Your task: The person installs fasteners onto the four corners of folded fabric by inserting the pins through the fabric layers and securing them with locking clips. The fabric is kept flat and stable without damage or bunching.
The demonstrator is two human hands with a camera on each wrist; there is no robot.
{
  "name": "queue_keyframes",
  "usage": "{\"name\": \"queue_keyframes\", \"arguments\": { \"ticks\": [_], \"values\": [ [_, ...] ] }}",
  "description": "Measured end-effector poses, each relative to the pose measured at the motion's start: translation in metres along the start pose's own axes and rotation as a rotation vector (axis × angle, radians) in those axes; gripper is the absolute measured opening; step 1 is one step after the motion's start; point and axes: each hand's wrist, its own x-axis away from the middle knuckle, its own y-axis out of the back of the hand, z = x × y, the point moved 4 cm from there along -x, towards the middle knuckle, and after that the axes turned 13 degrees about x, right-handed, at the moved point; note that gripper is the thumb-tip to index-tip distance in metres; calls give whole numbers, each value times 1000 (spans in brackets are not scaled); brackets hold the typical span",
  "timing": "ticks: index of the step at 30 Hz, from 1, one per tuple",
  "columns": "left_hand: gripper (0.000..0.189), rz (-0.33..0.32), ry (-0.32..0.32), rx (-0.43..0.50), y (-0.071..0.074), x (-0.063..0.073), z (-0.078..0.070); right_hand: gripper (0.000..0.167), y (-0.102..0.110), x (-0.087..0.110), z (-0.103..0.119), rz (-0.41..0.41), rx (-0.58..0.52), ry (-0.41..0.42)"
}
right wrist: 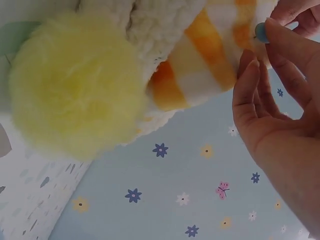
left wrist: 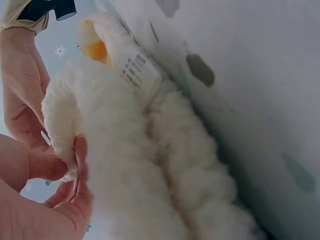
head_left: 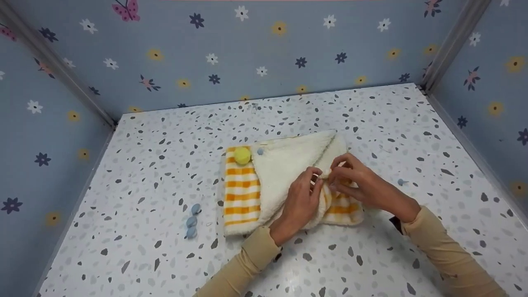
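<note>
A folded blanket point(head_left: 243, 198), orange-and-white checked with cream fleece inside, lies on the table. My left hand point(head_left: 300, 200) pinches the fleece edge near its middle, thumb on one side and fingers on the other in the left wrist view. My right hand point(head_left: 357, 181) faces it over the same fold. Between its thumb and fingertips it pinches a small round blue-headed pin point(right wrist: 261, 33), right at the checked cloth in the right wrist view. Another blue-headed piece point(head_left: 260, 151) sits on the upper left of the fleece, beside a yellow pompom point(head_left: 242, 156).
Several blue-headed pieces point(head_left: 192, 221) lie in a row left of the blanket, and one more blue-headed pin point(head_left: 401, 181) lies to the right. A white label point(left wrist: 140, 77) shows on the fleece. Flower-patterned panels point(head_left: 247, 49) border the speckled table point(head_left: 136, 173).
</note>
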Motion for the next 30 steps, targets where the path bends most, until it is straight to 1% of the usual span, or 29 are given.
{"name": "queue_keyframes", "arguments": {
  "ticks": [5,7,9,11,15,19,22,25,30],
  "values": [
    [17,1,-22,-10,1,0,-1,21,-4,-1,-4,37,-23,-62],
    [16,0,-31,-12,1,0,-2,22,-4,-1,-5,39,-29,-89],
    [14,1,-46,-12,1,1,-2,25,-4,-2,-6,17,-22,-107],
    [13,8,-64,-17,0,1,-4,26,-3,-2,-6,-11,-8,-106],
    [12,23,-94,-34,-1,3,-7,23,-2,-2,-5,-53,13,-69],
    [12,29,-81,-45,-3,3,-9,23,-2,-1,-5,-56,15,-54],
    [12,33,-73,-80,-4,4,-9,24,-2,0,-5,-47,15,-60],
    [13,31,-79,-135,-2,5,-10,25,-2,1,-6,-32,15,-68],
    [13,-10,-114,-230,7,10,-12,27,-2,1,-7,-11,17,-77]
  ]
}}
